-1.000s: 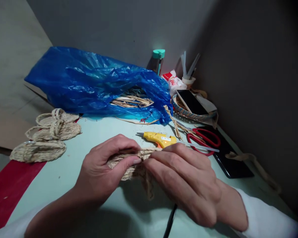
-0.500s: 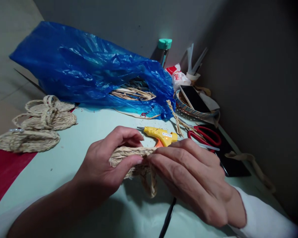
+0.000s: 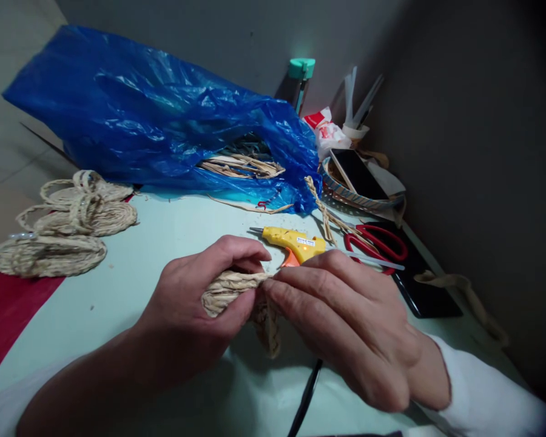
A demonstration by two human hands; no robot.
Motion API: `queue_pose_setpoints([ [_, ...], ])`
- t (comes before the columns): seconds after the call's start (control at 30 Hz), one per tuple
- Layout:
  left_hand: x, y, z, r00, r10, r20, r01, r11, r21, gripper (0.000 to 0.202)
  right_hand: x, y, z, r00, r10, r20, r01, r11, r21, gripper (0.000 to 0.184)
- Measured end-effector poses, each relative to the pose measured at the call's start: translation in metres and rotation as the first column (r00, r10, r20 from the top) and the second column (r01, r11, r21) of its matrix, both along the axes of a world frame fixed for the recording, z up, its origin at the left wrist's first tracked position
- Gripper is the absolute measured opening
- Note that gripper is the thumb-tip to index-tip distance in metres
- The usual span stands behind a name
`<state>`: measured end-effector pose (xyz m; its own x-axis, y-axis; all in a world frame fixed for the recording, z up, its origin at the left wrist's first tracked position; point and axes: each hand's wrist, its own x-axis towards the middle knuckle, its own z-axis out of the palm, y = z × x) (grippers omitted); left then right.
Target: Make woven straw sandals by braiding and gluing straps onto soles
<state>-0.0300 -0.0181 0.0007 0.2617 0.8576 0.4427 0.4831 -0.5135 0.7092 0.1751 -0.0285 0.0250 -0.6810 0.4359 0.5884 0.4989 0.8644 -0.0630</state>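
Observation:
My left hand [image 3: 200, 297] is wrapped round a pale braided straw slipper [image 3: 230, 290], its thumb on the near side and its fingers behind. A braided loop [image 3: 268, 334] hangs below the slipper, between my hands. My right hand [image 3: 346, 321] is closed, its fingertips pressed together on the slipper's right end, which they partly hide. Just beyond the hands lies a yellow glue gun [image 3: 295, 240] with an orange trigger and a clear glue stick out of its back.
Several braided straw slippers [image 3: 50, 255] lie at the left. At the back, a blue plastic bag [image 3: 141, 103] holds dry straw [image 3: 243, 167]. Red-handled scissors [image 3: 386, 237], a black tablet-like slab [image 3: 428, 291] and a basket [image 3: 355, 200] with a phone [image 3: 357, 173] are at the right.
My left thumb has slid lower along the slipper. My right fingertips have shifted slightly left, and the hanging loop has turned a little. The whole view has tilted slightly.

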Motion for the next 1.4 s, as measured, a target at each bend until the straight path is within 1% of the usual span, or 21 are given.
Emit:
queue_pose_setpoints([
  [0.07,0.0,0.0,-0.001,1.0,0.001,-0.005,-0.001,1.0,0.004,0.037,0.0,0.0,0.0,1.0,0.014,0.018,-0.014,1.0,-0.003,0.022],
  [0.17,0.001,-0.001,-0.002,1.0,0.0,-0.001,0.0,1.0,0.009,0.037,0.0,0.001,-0.001,1.0,-0.003,0.023,0.003,1.0,-0.008,0.023],
  [0.3,0.001,0.001,-0.002,1.0,-0.018,0.0,0.018,1.0,0.013,0.035,0.0,0.004,-0.004,0.998,0.014,-0.057,-0.014,1.0,-0.004,0.019],
  [0.37,-0.001,0.002,-0.002,0.999,-0.037,-0.002,0.037,0.999,0.009,0.034,0.001,0.005,-0.005,0.998,0.016,-0.068,-0.017,1.0,-0.021,0.016],
  [0.43,-0.003,0.004,-0.001,0.999,-0.053,-0.003,0.053,0.999,-0.006,0.033,0.002,0.006,-0.005,0.999,0.0,-0.038,-0.002,0.999,-0.049,0.016],
  [0.5,-0.005,0.006,0.0,0.998,-0.062,-0.002,0.062,0.998,-0.032,0.032,0.002,0.007,-0.006,0.999,-0.024,-0.032,0.022,0.999,-0.05,0.017],
  [0.63,-0.007,0.007,0.0,0.997,-0.071,0.034,0.073,0.995,-0.065,0.036,0.002,0.007,-0.009,0.995,-0.043,-0.088,0.042,0.999,-0.017,0.017],
  [0.7,-0.006,0.006,-0.001,0.996,-0.055,0.074,0.062,0.993,-0.096,0.034,0.002,0.006,-0.009,0.996,-0.051,-0.077,0.049,0.998,-0.031,0.017],
  [0.8,-0.002,0.004,-0.002,0.991,0.026,0.134,-0.007,0.99,-0.141,0.028,0.001,0.003,-0.008,0.997,-0.062,-0.051,0.06,0.997,-0.047,0.017],
  [0.9,0.003,0.001,-0.003,0.981,0.08,0.176,-0.055,0.988,-0.141,0.029,0.001,0.0,-0.007,0.994,-0.088,-0.069,0.085,0.995,-0.046,0.018],
  [1.03,0.006,-0.001,-0.003,0.973,0.091,0.213,-0.062,0.989,-0.136,0.034,0.001,-0.003,-0.008,0.989,-0.1,-0.106,0.094,0.994,-0.063,0.02],
  [1.13,0.005,0.0,-0.004,0.971,0.103,0.216,-0.077,0.989,-0.124,0.034,0.0,-0.002,-0.009,0.992,-0.09,-0.091,0.084,0.994,-0.063,0.019],
  [1.2,0.004,0.001,-0.004,0.976,0.088,0.2,-0.066,0.991,-0.114,0.033,0.0,-0.001,-0.009,0.993,-0.084,-0.086,0.078,0.995,-0.069,0.02],
  [1.27,0.003,0.002,-0.003,0.981,0.06,0.183,-0.042,0.994,-0.101,0.033,-0.001,0.002,-0.01,0.99,-0.049,-0.131,0.038,0.996,-0.081,0.024],
  [1.33,0.003,0.002,-0.002,0.981,0.062,0.182,-0.047,0.995,-0.085,0.03,-0.001,0.006,-0.01,0.979,-0.02,-0.201,0.001,0.996,-0.094,0.028],
  [1.4,0.004,0.001,-0.002,0.975,0.1,0.199,-0.086,0.993,-0.079,0.027,-0.001,0.01,-0.011,0.957,-0.051,-0.285,0.015,0.992,-0.128,0.029],
])
